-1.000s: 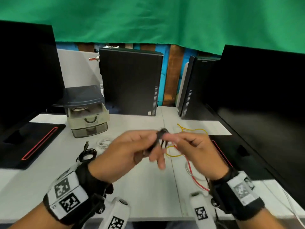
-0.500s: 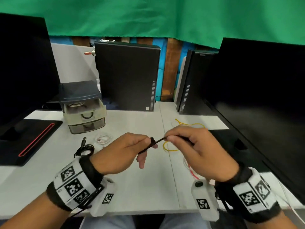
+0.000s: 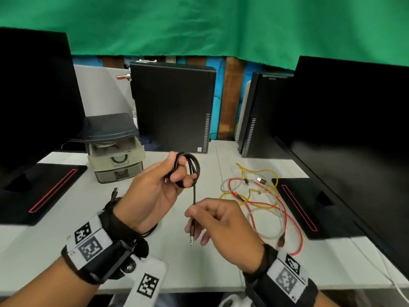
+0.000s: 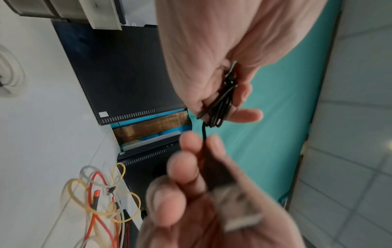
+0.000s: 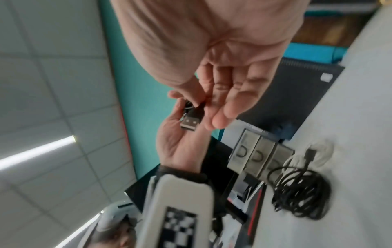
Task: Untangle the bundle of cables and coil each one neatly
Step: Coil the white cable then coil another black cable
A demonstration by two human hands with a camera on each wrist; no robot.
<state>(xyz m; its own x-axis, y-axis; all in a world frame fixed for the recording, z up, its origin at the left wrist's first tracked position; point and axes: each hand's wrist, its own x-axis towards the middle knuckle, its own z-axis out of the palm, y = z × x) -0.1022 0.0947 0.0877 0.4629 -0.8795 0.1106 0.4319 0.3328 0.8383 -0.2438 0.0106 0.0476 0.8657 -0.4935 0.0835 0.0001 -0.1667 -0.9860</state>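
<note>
The left hand (image 3: 155,187) holds the black cable (image 3: 188,169) above the middle of the surface (image 3: 177,269), its fingers (image 3: 177,177) curled round the stacked loops. The right hand (image 3: 221,224) pinches the short free tail just above the USB plug (image 3: 192,234). To finish well, I would wrap that tail snugly across the loops and tuck the plug in. The tangle of coloured cables (image 3: 256,196) waits toward the right edge.

A small drawer unit (image 3: 114,151) stands on the white desk (image 3: 66,218) beside a black computer tower (image 3: 172,107); dark monitors (image 3: 354,129) flank both sides under a green cloth (image 3: 199,25).
</note>
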